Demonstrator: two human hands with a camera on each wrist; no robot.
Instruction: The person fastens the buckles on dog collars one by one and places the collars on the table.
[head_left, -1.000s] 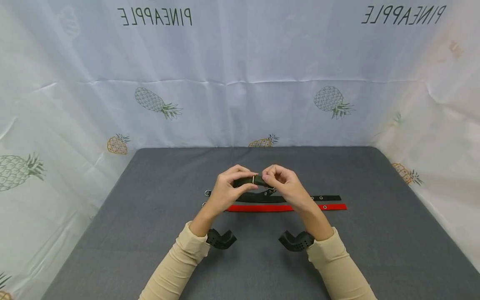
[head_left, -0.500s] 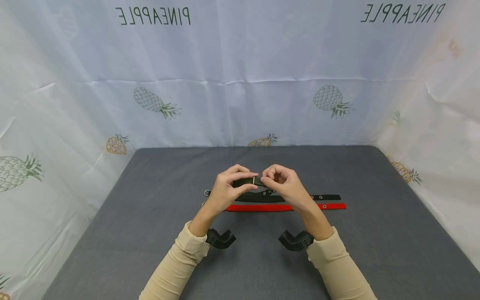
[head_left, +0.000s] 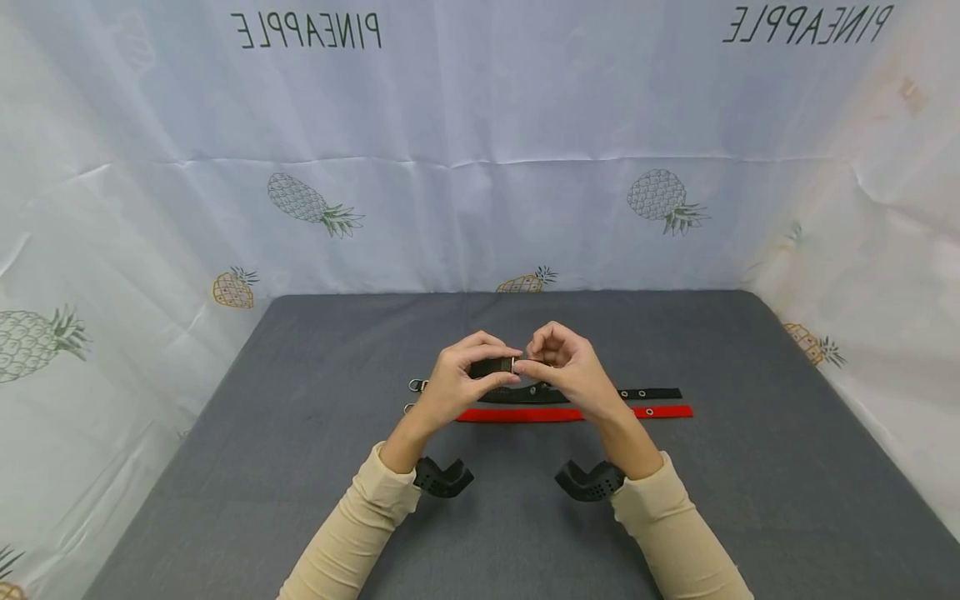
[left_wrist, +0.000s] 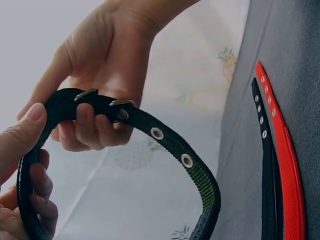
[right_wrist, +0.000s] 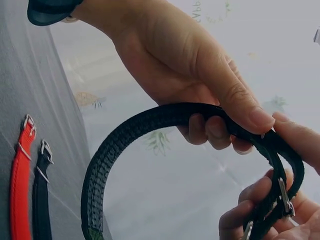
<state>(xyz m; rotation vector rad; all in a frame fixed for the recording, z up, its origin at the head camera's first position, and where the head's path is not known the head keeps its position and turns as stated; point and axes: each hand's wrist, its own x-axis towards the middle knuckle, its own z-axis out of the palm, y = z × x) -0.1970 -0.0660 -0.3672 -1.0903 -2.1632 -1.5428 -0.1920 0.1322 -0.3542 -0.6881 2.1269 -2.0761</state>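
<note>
A dark green-black collar [head_left: 491, 367] with metal eyelets hangs in a loop between both hands, above the table. My left hand [head_left: 461, 367] pinches its band between thumb and fingers; in the right wrist view this hand [right_wrist: 185, 70] is at the top, thumb along the band. My right hand [head_left: 566, 367] holds the collar's buckle end, its thumb tip close to a metal loop. In the left wrist view, the right hand's curled fingers [left_wrist: 90, 127] lie under the overlapped band beside the buckle [left_wrist: 122, 103]. A folded strap bend shows between the hands in the right wrist view.
A red collar [head_left: 517, 415] and a black collar [head_left: 663, 393] lie flat and side by side on the grey table [head_left: 337, 417], behind the forearms. Each has eyelets at the right end. A pineapple-print curtain [head_left: 465, 225] stands around the table.
The right hand has shifted slightly left and turned, bringing its thumb tip to the metal loop. The left hand has edged a little to the right, still holding the collar.
</note>
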